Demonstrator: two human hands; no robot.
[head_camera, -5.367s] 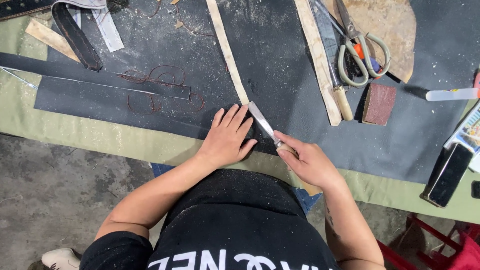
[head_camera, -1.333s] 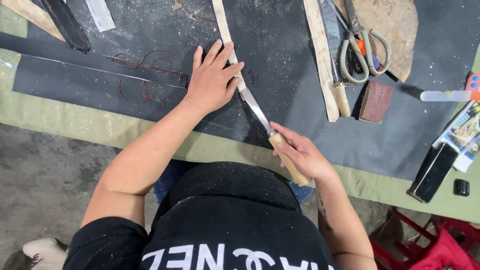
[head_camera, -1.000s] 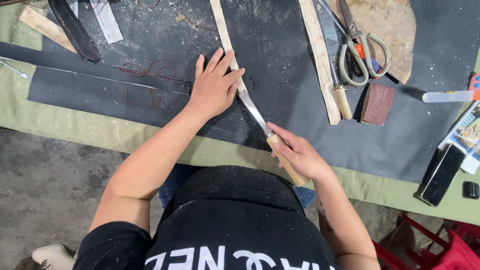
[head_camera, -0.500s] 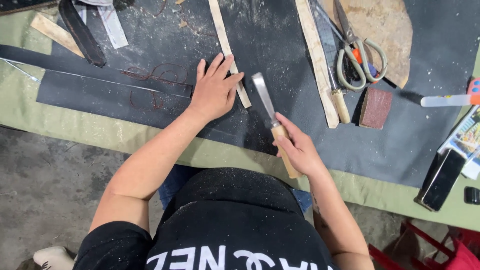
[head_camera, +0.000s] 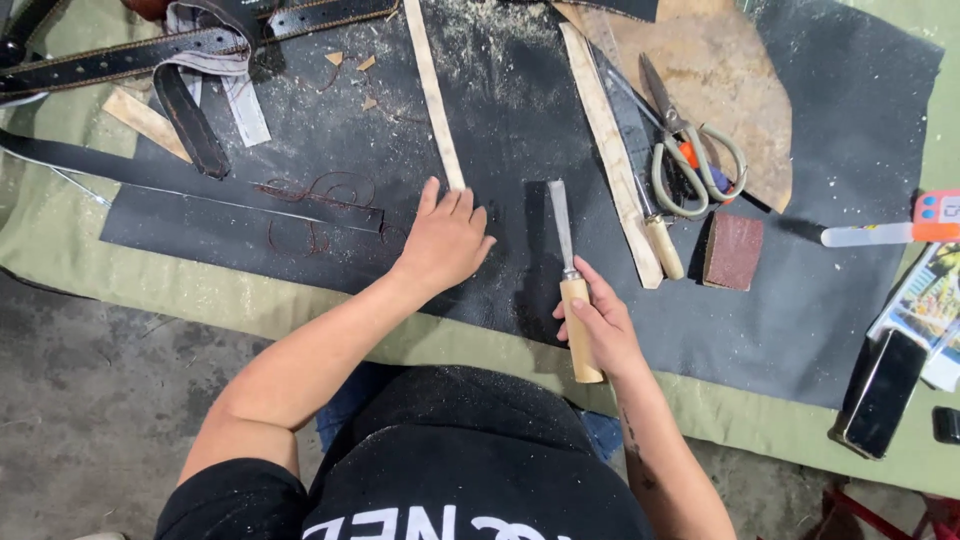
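My left hand (head_camera: 447, 240) lies flat, fingers spread, on the black leather sheet (head_camera: 520, 120), covering the near end of a long tan leather strip (head_camera: 432, 90). To its right, my right hand (head_camera: 600, 325) grips the wooden handle of a flat-bladed knife (head_camera: 567, 270). The blade points away from me and rests on the black leather, a little apart from the strip.
A second tan strip (head_camera: 610, 150) and a wooden-handled tool (head_camera: 655, 230) lie right of the knife. Scissors (head_camera: 690, 150) rest on a brown leather piece (head_camera: 720, 80). A reddish block (head_camera: 733, 250), a phone (head_camera: 882, 392), black belts (head_camera: 190, 110) and green cloth (head_camera: 300, 310) surround the work.
The knife has lifted away from the tan strip and swung right, its blade now pointing straight away from me. My left hand stays on the strip's near end.
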